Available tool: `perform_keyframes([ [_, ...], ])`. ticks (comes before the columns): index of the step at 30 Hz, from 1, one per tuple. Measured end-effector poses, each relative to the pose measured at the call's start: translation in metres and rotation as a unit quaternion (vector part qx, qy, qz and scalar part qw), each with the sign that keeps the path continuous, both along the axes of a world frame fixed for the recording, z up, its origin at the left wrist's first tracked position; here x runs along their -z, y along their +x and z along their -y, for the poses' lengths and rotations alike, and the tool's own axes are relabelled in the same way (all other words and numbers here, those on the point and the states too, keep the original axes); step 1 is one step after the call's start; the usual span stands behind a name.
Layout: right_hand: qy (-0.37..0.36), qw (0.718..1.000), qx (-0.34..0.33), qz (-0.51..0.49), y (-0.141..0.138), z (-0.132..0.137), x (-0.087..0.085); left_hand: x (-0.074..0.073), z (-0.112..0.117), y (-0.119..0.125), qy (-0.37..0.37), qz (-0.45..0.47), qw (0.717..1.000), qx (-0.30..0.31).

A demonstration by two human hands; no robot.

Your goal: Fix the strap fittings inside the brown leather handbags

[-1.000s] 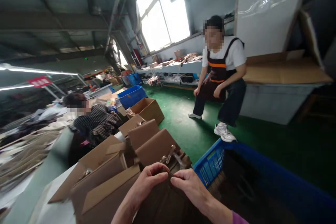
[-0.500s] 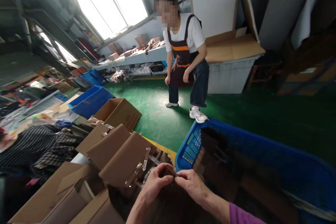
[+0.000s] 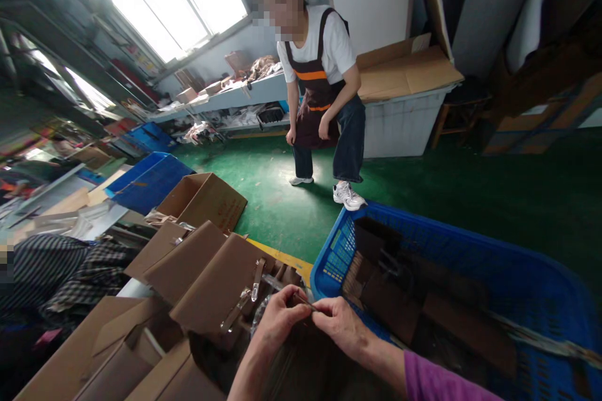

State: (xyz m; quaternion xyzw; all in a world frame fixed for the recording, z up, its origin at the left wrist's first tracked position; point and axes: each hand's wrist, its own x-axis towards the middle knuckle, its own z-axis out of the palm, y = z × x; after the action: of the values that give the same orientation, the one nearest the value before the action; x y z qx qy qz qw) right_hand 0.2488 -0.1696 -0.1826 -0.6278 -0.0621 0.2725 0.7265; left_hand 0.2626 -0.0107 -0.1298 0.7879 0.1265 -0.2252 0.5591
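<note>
My left hand (image 3: 277,322) and my right hand (image 3: 342,324) meet near the bottom middle, thumbs and fingertips pinched together. Between them runs a thin brown strip (image 3: 305,302), mostly covered by the fingers. Just left of my hands are brown bags (image 3: 219,285) with wide flaps. Two straps with shiny metal fittings (image 3: 258,280) lie against the flaps, and clear plastic shows beside them. Below my hands is dark brown material too dim to make out.
A blue plastic basket (image 3: 451,241) with dark brown pieces stands at the right. Ahead, a co-worker in an apron (image 3: 314,84) leans forward, one foot by the basket's rim. A cardboard box (image 3: 214,203) and a blue bin (image 3: 145,185) stand at the left on the green floor.
The view has shifted slightly, so the room appears farther left and a little higher. My hands keep their pinch on the strip, which lies at a slightly different angle.
</note>
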Motion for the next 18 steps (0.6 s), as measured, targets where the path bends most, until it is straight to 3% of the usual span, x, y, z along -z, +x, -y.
perform_keyframes([
  [13,0.021,1.0,0.001,0.004,-0.0043,0.0042,-0.0031,0.0019,0.0077,0.001,0.039,-0.008,0.999,-0.035],
  [18,0.065,0.997,-0.051,-0.006,-0.0013,0.0058,0.0044,0.0023,0.0096,-0.0073,0.055,0.037,0.997,-0.026],
])
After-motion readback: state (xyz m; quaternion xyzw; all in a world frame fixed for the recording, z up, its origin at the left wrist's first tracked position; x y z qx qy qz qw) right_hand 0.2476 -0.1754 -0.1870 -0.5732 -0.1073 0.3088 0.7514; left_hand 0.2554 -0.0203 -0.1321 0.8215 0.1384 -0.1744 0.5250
